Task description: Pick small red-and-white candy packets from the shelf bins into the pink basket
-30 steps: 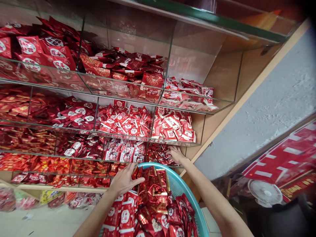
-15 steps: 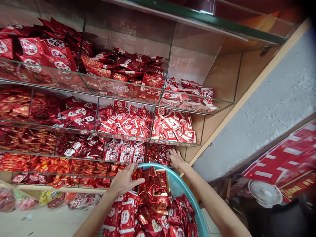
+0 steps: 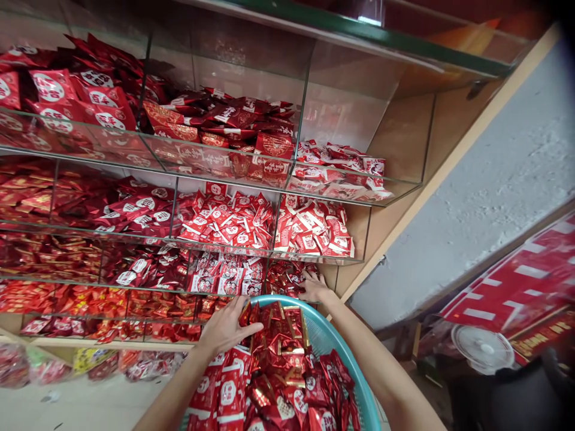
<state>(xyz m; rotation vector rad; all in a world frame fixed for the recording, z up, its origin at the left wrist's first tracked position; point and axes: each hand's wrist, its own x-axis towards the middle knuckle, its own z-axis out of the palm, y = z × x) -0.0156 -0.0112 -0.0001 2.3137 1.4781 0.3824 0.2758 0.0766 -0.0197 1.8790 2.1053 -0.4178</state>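
A teal plastic basket [image 3: 359, 374] is filled with red and gold wrapped packets [image 3: 281, 341]. My left hand [image 3: 227, 328] is on the basket's left rim, thumb over the packets inside and fingers along the outer edge; the rim beneath is hidden. Beyond the basket, my right hand [image 3: 315, 287] reaches into a low shelf compartment at the right end. Its fingers are spread against small dark red shiny packets [image 3: 285, 277], with none visibly gripped.
Glass-fronted shelves [image 3: 224, 173] divided into compartments hold red packets, close above my right hand. A wooden side panel [image 3: 404, 206] borders a grey wall [image 3: 489, 173]. A white fan [image 3: 483, 347] stands at lower right. Plastic bags [image 3: 150, 364] lie below the shelves at left.
My right hand has shifted slightly left over the small packets, its fingers more spread. The left hand and basket stay where they were. The view has shifted a little.
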